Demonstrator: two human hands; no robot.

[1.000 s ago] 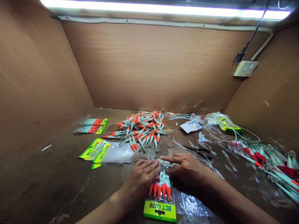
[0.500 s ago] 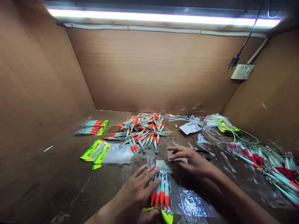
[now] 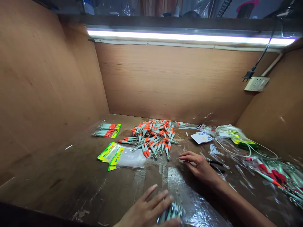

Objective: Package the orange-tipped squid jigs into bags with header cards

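Note:
My left hand (image 3: 151,208) is at the bottom edge of the view, its fingers spread over a clear bag of squid jigs (image 3: 174,210). Pale bodies and metal hooks show beside the fingers; the rest of the bag is covered or out of view. My right hand (image 3: 197,165) rests low over the tabletop, fingers stretched out and holding nothing. Just right of it lie black-handled pliers (image 3: 216,165). Beyond both hands is a heap of orange-and-pale squid jigs (image 3: 153,135). Flat bags with yellow-green headers (image 3: 115,157) lie left of the heap.
Filled bags of jigs (image 3: 106,130) lie at the back left. A white card with handwriting (image 3: 201,137) is at the back right, near a white cord (image 3: 236,154). Red-and-pale lures (image 3: 276,176) crowd the right side. Wooden walls enclose the table; a power socket (image 3: 257,84) hangs right.
The view has tilted up and shifted left. My left hand and the bag of jigs have come nearer to me, so the orange ends and header are no longer visible. My right hand stays extended.

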